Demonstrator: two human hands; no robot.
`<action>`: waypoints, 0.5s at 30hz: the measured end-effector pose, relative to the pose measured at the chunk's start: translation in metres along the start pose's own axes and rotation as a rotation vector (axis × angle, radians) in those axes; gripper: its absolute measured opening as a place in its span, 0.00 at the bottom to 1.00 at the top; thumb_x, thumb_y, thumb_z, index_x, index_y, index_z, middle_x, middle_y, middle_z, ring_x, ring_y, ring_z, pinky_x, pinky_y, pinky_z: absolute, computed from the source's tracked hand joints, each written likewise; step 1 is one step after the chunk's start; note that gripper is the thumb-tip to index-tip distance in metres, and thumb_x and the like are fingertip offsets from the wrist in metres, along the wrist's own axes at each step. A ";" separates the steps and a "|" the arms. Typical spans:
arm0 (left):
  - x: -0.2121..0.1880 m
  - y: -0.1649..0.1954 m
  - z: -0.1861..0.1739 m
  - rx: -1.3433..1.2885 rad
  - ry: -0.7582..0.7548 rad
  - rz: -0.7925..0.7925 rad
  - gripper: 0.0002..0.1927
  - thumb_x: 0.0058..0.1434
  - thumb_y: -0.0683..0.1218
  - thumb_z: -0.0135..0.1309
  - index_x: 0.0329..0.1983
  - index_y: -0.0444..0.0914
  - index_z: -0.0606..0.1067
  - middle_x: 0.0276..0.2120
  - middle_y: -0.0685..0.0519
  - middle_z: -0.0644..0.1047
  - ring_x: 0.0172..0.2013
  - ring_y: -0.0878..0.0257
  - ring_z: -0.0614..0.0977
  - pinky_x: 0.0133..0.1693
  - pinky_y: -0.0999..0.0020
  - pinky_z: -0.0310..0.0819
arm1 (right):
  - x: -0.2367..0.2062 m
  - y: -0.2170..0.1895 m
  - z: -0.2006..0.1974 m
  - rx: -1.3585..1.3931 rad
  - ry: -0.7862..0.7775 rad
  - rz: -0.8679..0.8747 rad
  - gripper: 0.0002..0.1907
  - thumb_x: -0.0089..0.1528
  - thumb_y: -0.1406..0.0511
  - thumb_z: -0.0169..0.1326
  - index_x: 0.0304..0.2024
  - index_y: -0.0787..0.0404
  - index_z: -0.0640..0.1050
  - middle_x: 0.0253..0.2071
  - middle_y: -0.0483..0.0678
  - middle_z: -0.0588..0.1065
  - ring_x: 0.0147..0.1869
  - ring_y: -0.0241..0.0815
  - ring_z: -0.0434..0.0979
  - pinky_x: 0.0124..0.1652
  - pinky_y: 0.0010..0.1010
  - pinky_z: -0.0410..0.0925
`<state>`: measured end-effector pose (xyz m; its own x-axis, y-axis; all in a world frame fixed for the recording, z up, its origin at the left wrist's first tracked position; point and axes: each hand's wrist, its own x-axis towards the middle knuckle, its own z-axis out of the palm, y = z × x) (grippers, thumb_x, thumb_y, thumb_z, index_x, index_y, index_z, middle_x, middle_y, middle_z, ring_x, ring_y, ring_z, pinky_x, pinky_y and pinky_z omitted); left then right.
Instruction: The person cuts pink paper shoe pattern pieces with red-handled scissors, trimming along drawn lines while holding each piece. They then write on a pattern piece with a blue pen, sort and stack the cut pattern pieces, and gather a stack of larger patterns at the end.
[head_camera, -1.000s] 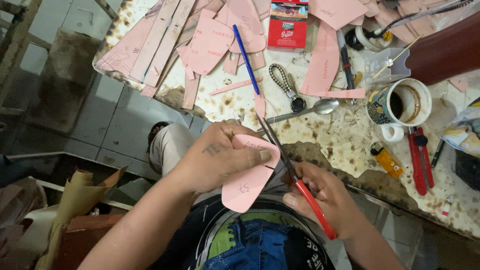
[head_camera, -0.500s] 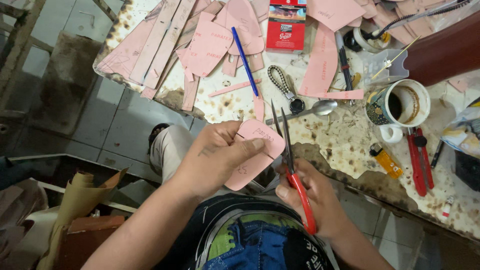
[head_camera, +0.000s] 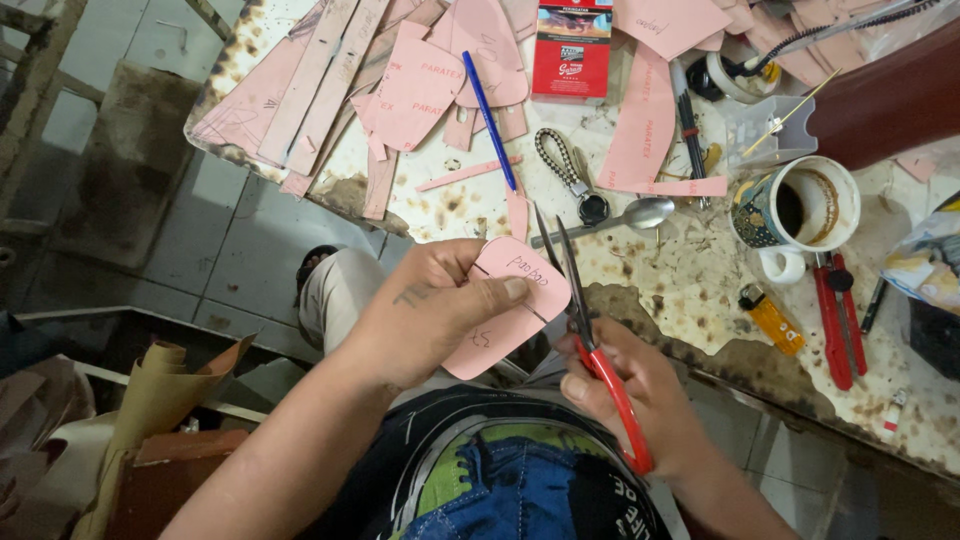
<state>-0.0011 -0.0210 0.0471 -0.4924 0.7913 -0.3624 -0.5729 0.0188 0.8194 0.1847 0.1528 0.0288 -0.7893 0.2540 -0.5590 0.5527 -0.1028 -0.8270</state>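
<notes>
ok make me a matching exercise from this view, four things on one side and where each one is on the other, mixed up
Things:
1. red-handled scissors
2. rounded pink paper piece
3. blue pen
4. metal spoon

Places:
A. lying over the pink pieces on the table
B. in the right hand
C. on the stained tabletop beside the patterned mug
D. pinched in the left hand

Pairs: 1-B, 2-D, 3-A, 4-C

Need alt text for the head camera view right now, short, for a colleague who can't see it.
Seen from above, the left hand holds a pink card piece while the right hand works red-handled scissors, blades open at its edge. Behind them is a stained worktable with pink strips, a blue pen, a spoon and a mug.
</notes>
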 end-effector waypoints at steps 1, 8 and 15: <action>0.000 0.000 0.000 -0.011 -0.018 0.011 0.10 0.63 0.40 0.57 0.45 0.28 0.80 0.35 0.49 0.84 0.31 0.69 0.83 0.33 0.74 0.79 | 0.000 0.000 0.000 -0.030 0.014 -0.020 0.24 0.54 0.64 0.60 0.53 0.64 0.76 0.43 0.48 0.76 0.47 0.37 0.74 0.48 0.31 0.68; -0.003 0.004 -0.006 0.018 -0.077 0.040 0.12 0.64 0.41 0.56 0.46 0.29 0.81 0.34 0.51 0.84 0.31 0.70 0.82 0.32 0.75 0.78 | 0.000 0.001 -0.007 -0.152 0.006 -0.019 0.20 0.54 0.63 0.62 0.48 0.64 0.78 0.36 0.48 0.75 0.40 0.37 0.75 0.42 0.29 0.69; -0.001 0.004 -0.009 0.052 -0.045 -0.006 0.11 0.64 0.41 0.59 0.44 0.27 0.81 0.34 0.50 0.83 0.31 0.70 0.81 0.32 0.75 0.75 | 0.000 0.000 -0.013 -0.246 -0.015 -0.057 0.20 0.52 0.62 0.63 0.46 0.62 0.79 0.33 0.46 0.76 0.38 0.35 0.75 0.40 0.27 0.69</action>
<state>-0.0086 -0.0271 0.0470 -0.4585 0.8177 -0.3481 -0.5407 0.0542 0.8395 0.1884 0.1654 0.0299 -0.8242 0.2381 -0.5138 0.5538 0.1493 -0.8191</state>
